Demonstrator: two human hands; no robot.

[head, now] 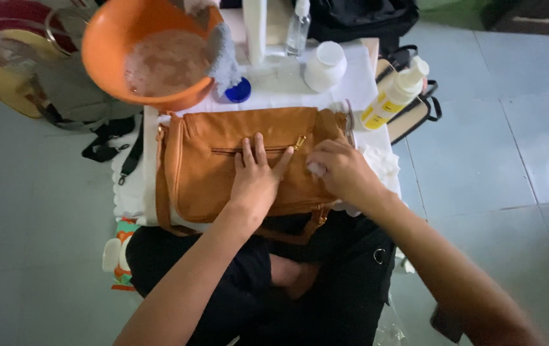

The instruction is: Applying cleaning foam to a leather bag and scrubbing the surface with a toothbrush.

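On the desk [364, 77], the left hand [256, 179] is pressing flat, fingers spread, on a tan leather handbag [210, 173]; the right hand [345, 172] is pinching a white pad [316, 169] against it.

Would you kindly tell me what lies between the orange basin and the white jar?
In the head view, a blue cap sits on the white cloth between the orange basin and the white jar.

Left hand [256, 179] lies flat on tan leather bag [204, 173]; right hand [344, 170] presses white pad [317, 169] against it.
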